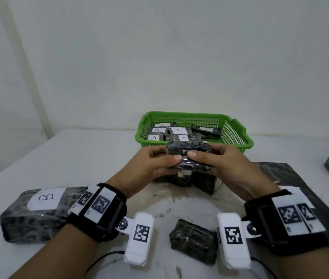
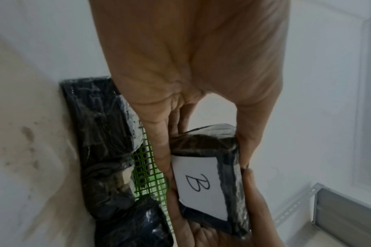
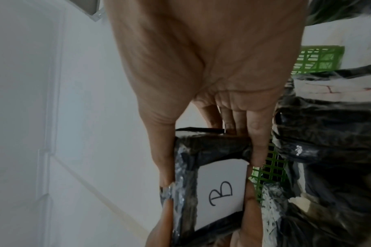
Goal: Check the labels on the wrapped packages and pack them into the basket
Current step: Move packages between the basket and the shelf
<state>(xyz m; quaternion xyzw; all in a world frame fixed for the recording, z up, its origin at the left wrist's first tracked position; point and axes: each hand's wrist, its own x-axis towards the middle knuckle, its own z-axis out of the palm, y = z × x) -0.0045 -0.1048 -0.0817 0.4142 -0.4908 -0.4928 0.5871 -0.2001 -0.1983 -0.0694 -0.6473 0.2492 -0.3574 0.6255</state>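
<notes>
Just in front of the green basket (image 1: 238, 135), the left hand (image 1: 151, 166) and right hand (image 1: 226, 166) together pinch a dark, plastic-wrapped package (image 1: 187, 156) (white label (image 2: 199, 185) reading "B").

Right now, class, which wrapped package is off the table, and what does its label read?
The package gripped between left hand and right hand; its label reads B.
</notes>
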